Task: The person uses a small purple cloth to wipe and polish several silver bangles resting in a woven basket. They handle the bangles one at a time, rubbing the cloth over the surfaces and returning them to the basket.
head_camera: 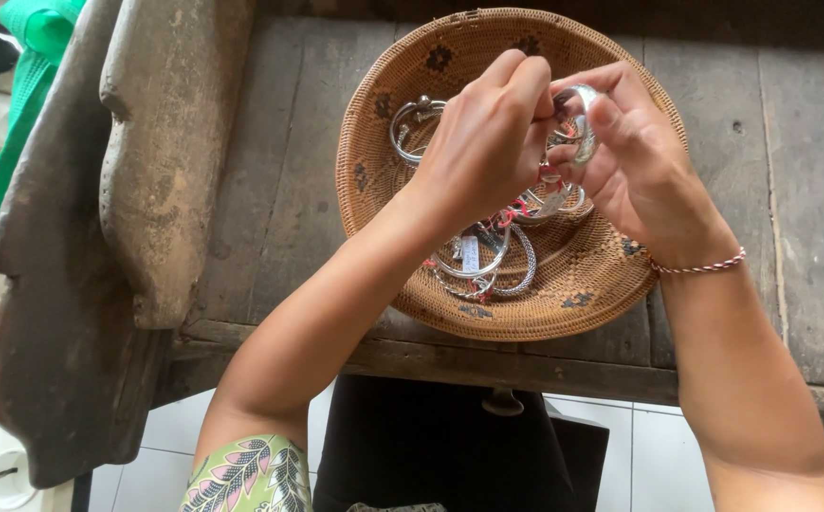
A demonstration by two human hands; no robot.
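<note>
Both forearms rise from the lower edge and converge above the woven basket (384,204). The left hand (483,142) is curled, knuckles up, fingertips pinched over the basket's far half. The right hand (635,156) faces it, fingers bent and touching the left's (a thin cord circles its wrist).

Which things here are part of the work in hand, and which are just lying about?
In use:
- left hand and right hand, both pinching one silver bangle
- woven basket beneath them
- other silver bangles in the basket

Lying about:
- wooden table
- worn wooden piece at the left
- green cloth
- white tiled floor
</note>
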